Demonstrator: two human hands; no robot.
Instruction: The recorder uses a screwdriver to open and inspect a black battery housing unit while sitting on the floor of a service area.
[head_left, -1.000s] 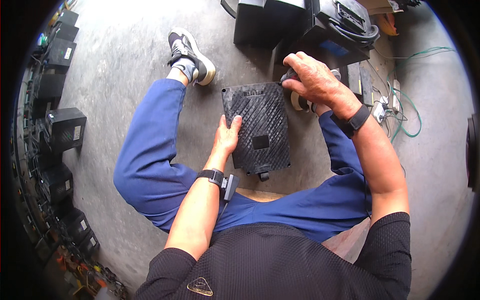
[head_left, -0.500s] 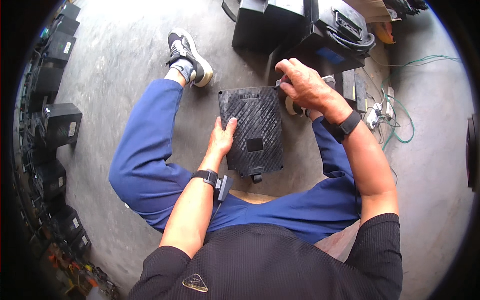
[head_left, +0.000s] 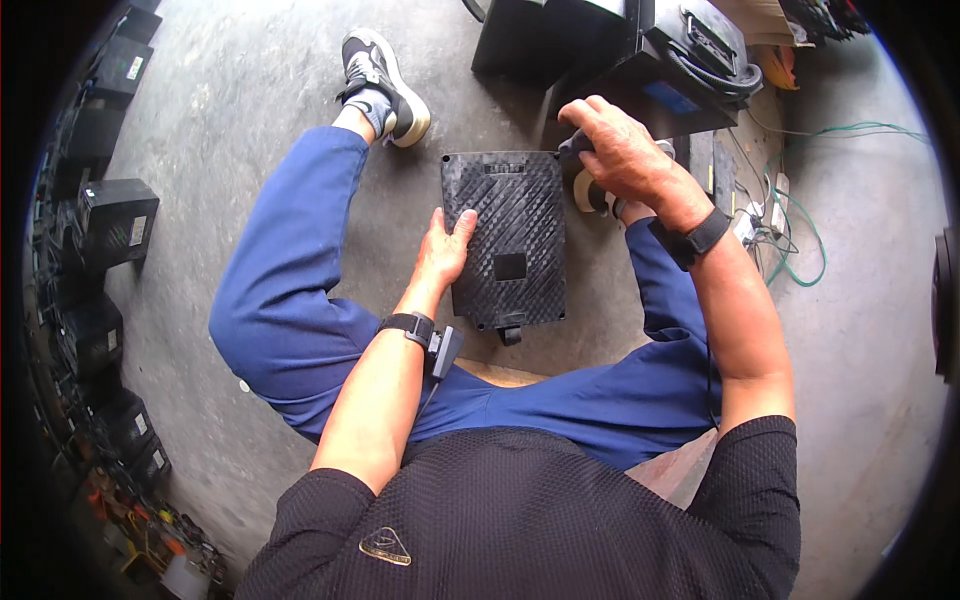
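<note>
A flat black rectangular box (head_left: 530, 215) with a ribbed, diagonally patterned top lies between my legs. Screw holes show at its corners, and a short black stub (head_left: 510, 336) sticks out at the near end. My left hand (head_left: 443, 248) grips the box's left edge, thumb on top and the other fingers partly hidden down the side. Over the far right corner, my right hand (head_left: 625, 150) is closed around a small dark object (head_left: 573, 146), mostly covered by the fingers; its kind cannot be made out.
Large black cases (head_left: 560, 50) stand beyond the box, one with a handle and a corrugated hose (head_left: 715, 75). Cables and a white power strip (head_left: 777, 200) lie on the floor to the right. A row of black battery-like boxes (head_left: 118, 222) lines the left side.
The box, legs and background sit slightly higher in the picture. My left hand stays on the box's edge; my right hand remains by the far right corner, with more of the dark object showing.
</note>
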